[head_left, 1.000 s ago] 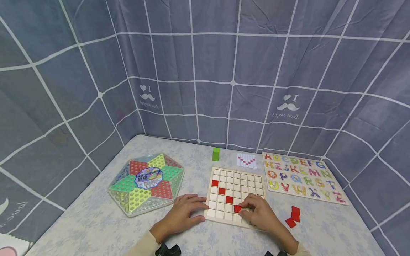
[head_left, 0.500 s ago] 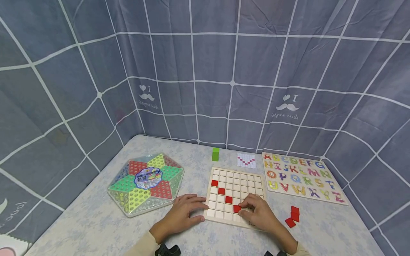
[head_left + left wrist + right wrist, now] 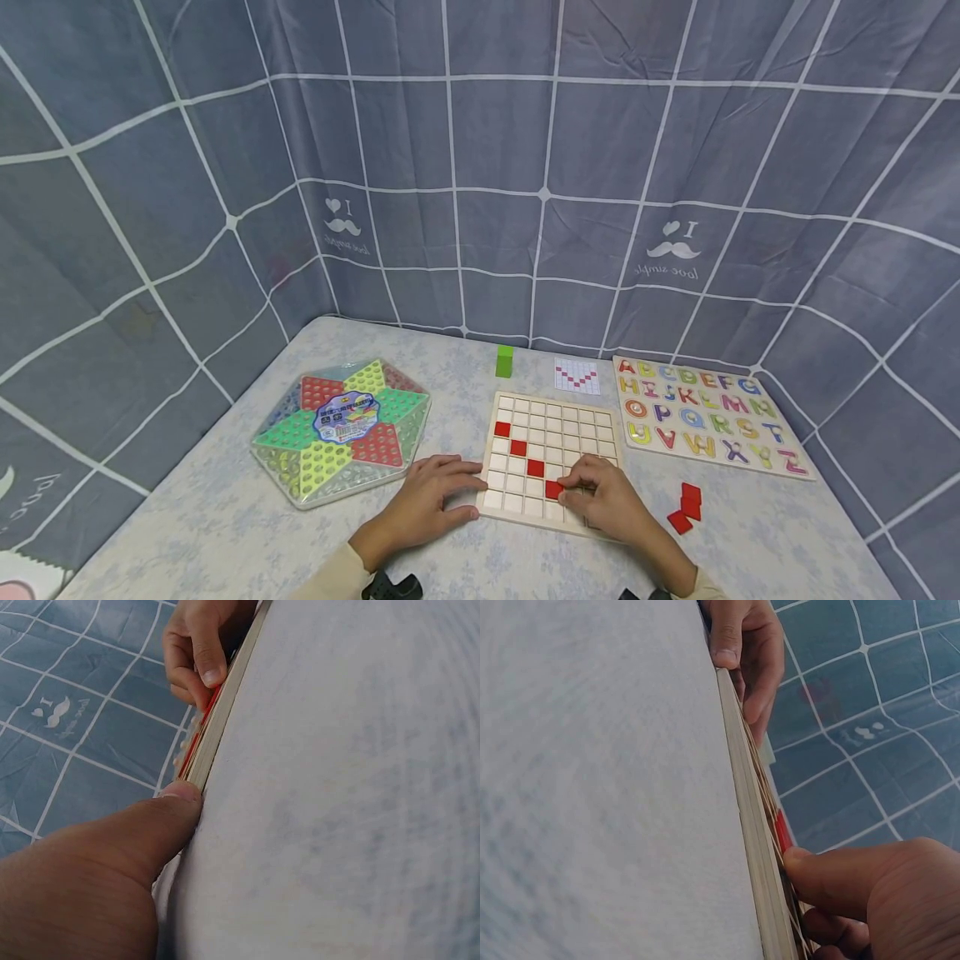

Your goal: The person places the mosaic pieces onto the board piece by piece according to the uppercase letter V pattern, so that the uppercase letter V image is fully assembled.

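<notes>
A wooden grid board (image 3: 525, 522) lies on the table, with red square tiles stepping down diagonally across its cells. At the lowest one, a red tile (image 3: 552, 490), my right hand (image 3: 609, 498) pinches with curled thumb and forefinger; the tile's right part is hidden under the fingertips. In the right wrist view the thumb meets the tile's red edge (image 3: 783, 829). My left hand (image 3: 435, 500) rests at the board's left edge, fingers fairly straight and thumb extended. The left wrist view has its thumb (image 3: 176, 799) touching the board's side.
Loose red tiles (image 3: 691, 502) lie right of the board. Behind it are a green block (image 3: 505, 362) and a pattern card (image 3: 577, 377). An alphabet board (image 3: 705, 417) lies at the right, a hexagonal Chinese checkers-style set (image 3: 345, 433) at the left. A curtain (image 3: 495, 167) surrounds the table.
</notes>
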A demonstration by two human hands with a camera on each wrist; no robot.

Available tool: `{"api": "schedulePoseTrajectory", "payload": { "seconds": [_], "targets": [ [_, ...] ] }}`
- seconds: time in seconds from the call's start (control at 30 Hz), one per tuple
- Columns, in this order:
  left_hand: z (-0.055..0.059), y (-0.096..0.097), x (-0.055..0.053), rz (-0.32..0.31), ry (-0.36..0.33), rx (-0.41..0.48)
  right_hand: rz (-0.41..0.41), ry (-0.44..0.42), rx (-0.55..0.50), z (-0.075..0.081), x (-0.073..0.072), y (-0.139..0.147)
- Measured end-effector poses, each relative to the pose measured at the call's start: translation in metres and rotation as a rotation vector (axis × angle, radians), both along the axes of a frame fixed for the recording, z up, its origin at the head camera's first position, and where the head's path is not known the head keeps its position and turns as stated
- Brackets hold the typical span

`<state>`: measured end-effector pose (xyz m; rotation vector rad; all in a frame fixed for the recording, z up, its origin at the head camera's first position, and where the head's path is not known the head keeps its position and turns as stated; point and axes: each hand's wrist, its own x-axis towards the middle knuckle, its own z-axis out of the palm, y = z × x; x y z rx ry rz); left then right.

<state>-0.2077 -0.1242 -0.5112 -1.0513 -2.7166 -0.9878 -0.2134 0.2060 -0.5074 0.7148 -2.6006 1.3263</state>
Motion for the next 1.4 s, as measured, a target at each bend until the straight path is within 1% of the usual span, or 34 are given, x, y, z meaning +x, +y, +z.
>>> {"api": "schedulePoseTrajectory", "payload": {
  "seconds": [0.1,0.23,0.33,0.4,0.47,0.53,0.57,0.63,0.7,0.73,0.8,0.83,0.9,0.97,1.0,1.07,1.13,1.23,1.27,1.33,1.4],
  "targets": [
    [0.0,0.0,0.0,0.0,-0.002,-0.001,-0.004,0.002,0.007,0.001,0.001,0.0],
    [0.0,0.001,0.0,0.002,-0.001,-0.007,0.0,0.051,0.041,0.002,0.001,0.0],
    [0.001,0.001,0.0,0.001,-0.001,-0.011,-0.003,0.106,0.094,0.003,0.002,0.0],
    [0.001,0.0,0.0,0.0,-0.002,-0.011,-0.023,0.135,0.152,0.003,0.004,-0.002],
    [0.001,0.0,0.0,0.001,-0.003,-0.009,-0.047,0.146,0.209,0.003,0.005,-0.004],
    [0.001,-0.001,0.0,0.002,-0.003,-0.008,-0.06,0.125,0.254,0.004,0.006,-0.005],
    [0.001,-0.001,0.0,0.0,-0.004,-0.007,-0.059,0.101,0.264,0.005,0.007,-0.005],
    [0.002,-0.001,0.001,-0.001,-0.007,-0.006,-0.039,0.032,0.245,0.007,0.007,-0.002],
    [0.002,-0.001,0.001,-0.001,-0.009,-0.008,-0.003,-0.034,0.195,0.011,0.007,0.005],
    [0.002,0.0,0.002,-0.001,-0.009,-0.01,0.016,-0.058,0.159,0.013,0.007,0.01],
    [0.002,0.0,0.002,-0.001,-0.006,-0.014,0.042,-0.066,0.094,0.018,0.005,0.023],
    [0.002,0.0,0.001,-0.002,-0.003,-0.014,0.04,-0.052,0.076,0.02,0.004,0.031],
    [0.002,0.0,0.001,0.001,0.006,-0.018,0.007,-0.009,0.069,0.025,0.003,0.05],
    [0.002,0.001,0.0,0.0,0.015,-0.016,-0.063,0.005,0.096,0.03,0.004,0.073],
    [0.002,0.001,0.0,0.001,0.017,-0.014,-0.098,-0.001,0.117,0.032,0.006,0.085],
    [0.002,0.002,0.0,0.004,0.02,-0.012,-0.145,-0.044,0.165,0.034,0.009,0.11],
    [0.001,0.001,0.001,0.003,0.018,-0.01,-0.164,-0.104,0.21,0.033,0.014,0.132],
    [0.001,0.0,0.001,0.002,0.016,-0.008,-0.148,-0.175,0.264,0.03,0.023,0.159],
    [0.0,0.0,0.001,0.001,0.018,-0.006,-0.145,-0.174,0.287,0.028,0.025,0.166],
    [0.0,0.001,0.001,0.002,0.03,0.001,-0.134,-0.135,0.31,0.023,0.03,0.176],
    [0.0,0.001,0.0,0.002,0.045,0.007,-0.127,-0.044,0.311,0.018,0.033,0.182]
  ]
}}
